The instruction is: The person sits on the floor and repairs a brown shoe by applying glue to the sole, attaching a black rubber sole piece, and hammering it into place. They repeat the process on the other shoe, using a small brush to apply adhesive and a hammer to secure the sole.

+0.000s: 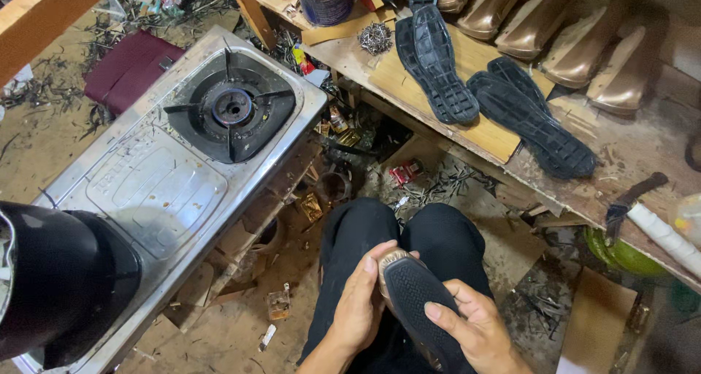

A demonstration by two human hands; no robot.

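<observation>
Over the lap, near bottom edge of view: black sole (418, 301) pressed onto a shoe, tread up. Left hand (359, 301) curled around the toe side, gripping; right hand (478, 329) closed on the other edge, thumb flat on tread. Pressing-down step, judging by grip. Next: firm, even pressure along edges. Spare soles (438, 60) on surface at right.

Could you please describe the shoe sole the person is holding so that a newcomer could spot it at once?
Below the workbench, on the seated person's lap, the black sole sits between left hand and right hand. Unlike the soles on the bench, it is pressed onto a shoe.
</observation>
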